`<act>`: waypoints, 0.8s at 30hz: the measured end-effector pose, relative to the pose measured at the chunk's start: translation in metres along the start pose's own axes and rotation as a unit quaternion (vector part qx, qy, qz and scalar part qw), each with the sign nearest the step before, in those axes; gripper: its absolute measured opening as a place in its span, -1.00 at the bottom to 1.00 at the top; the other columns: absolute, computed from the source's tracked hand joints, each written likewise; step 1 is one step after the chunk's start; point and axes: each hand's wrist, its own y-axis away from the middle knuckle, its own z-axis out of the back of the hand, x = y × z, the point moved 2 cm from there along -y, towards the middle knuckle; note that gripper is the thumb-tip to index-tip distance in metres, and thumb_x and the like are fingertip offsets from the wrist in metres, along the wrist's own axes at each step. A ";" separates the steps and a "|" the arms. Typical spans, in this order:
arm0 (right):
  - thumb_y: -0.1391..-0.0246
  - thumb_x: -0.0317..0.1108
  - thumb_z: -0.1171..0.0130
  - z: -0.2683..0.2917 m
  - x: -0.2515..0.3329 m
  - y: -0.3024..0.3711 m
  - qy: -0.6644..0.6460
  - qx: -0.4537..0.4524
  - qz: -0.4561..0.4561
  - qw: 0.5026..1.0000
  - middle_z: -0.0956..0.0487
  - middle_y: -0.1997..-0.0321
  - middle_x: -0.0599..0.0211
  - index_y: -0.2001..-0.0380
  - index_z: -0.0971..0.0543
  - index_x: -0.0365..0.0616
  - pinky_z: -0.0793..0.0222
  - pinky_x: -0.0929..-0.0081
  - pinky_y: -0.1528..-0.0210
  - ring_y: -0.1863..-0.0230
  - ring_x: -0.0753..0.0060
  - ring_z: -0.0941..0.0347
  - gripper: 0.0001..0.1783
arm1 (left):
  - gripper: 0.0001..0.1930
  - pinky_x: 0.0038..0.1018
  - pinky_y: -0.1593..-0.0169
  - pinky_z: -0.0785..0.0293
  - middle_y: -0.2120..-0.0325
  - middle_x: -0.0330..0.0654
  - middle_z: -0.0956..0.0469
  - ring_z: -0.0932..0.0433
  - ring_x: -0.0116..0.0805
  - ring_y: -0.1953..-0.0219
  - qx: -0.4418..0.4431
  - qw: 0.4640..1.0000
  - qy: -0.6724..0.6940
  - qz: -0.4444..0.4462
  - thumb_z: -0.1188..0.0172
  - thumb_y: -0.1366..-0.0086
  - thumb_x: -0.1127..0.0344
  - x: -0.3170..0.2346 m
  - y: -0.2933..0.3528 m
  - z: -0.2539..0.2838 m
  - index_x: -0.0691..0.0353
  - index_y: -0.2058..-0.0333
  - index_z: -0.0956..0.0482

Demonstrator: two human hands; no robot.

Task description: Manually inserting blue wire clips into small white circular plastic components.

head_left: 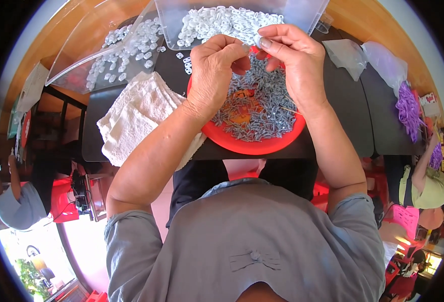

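Over the red basin's far rim, the left hand is bunched narrow, its hold unclear; the right hand pinches a small white piece, probably light, stiff and slick, best taken by its edges.

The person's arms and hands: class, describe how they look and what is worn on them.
The left hand and right hand are bare, with no gloves, rings or watch visible. Loose, short grey sleeves leave the forearms uncovered.
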 end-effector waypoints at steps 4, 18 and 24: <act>-0.10 -0.51 -0.17 0.001 -0.001 0.000 0.035 0.010 0.022 0.999 -0.62 0.35 0.33 0.22 -0.61 -0.26 -0.31 0.70 0.45 0.38 0.57 -0.52 -0.83 | -0.83 -0.55 0.37 -0.44 0.61 -0.19 -0.53 -0.48 -0.49 0.53 -0.001 1.000 -0.010 -0.003 -0.14 -0.20 0.38 -0.001 0.001 0.001 0.41 0.44 -0.54; -0.17 -0.42 -0.11 0.006 -0.003 -0.006 -0.006 0.073 -0.050 0.996 -0.60 0.38 0.32 0.22 -0.58 -0.31 -0.34 0.64 0.43 0.38 0.55 -0.52 -0.81 | -0.84 -0.53 0.31 -0.48 0.53 -0.17 -0.55 -0.55 -0.43 0.48 0.023 0.999 -0.033 -0.011 -0.14 -0.22 0.39 -0.005 0.000 -0.001 0.40 0.37 -0.57; -0.20 -0.31 -0.10 0.015 0.000 -0.010 -0.029 0.121 -0.111 0.986 -0.57 0.45 0.31 0.29 -0.56 -0.30 -0.35 0.63 0.45 0.45 0.52 -0.52 -0.77 | -0.85 -0.59 0.41 -0.46 0.54 -0.20 -0.55 -0.51 -0.49 0.51 0.022 0.999 0.030 -0.017 -0.32 -0.14 0.46 -0.008 0.000 -0.004 0.42 0.38 -0.55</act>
